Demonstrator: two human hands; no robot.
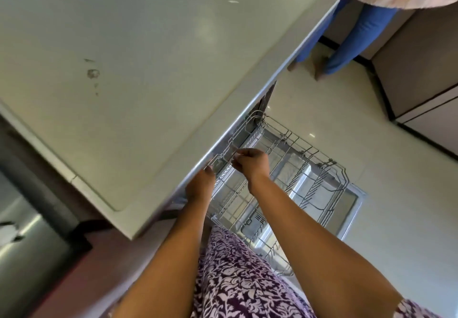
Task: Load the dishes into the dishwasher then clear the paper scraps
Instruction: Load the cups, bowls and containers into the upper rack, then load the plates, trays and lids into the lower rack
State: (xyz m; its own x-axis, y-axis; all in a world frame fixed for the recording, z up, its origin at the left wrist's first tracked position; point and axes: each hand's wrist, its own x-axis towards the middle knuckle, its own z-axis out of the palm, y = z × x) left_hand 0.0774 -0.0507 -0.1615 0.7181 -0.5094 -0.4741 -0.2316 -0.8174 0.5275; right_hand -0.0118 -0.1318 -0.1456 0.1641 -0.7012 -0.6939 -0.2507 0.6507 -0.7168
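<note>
- One wire rack (285,169) stands pulled out from under the counter edge, at about 4 o'clock from the middle of the view, with the open dishwasher door (357,198) beneath it.
- One pale counter (148,45) fills the upper left.
- On it lies a small cluster of paper scraps (93,73) at 9 o'clock (one crumpled bit with a few specks around it). One white sliver (233,1) lies well apart at 12 o'clock.
- Two hands are at the rack's near rim, close together but not touching.
- A second person (347,45) stands at 1 o'clock, cut off above the legs by the frame, with two bare feet on the floor.
- More wire tines show at 6 o'clock. The patterned dress hides whether they belong to the same rack.
- A steel surface at 8 o'clock is blurred and cut off.
- The right hand (251,164) pinches a thin wire of the rack between thumb and fingertips.
- The left hand (200,186) reaches the rim at the counter's lip, with one fingertip against the wire. Its other fingers are tucked out of sight, so I cannot tell its grip.
</note>
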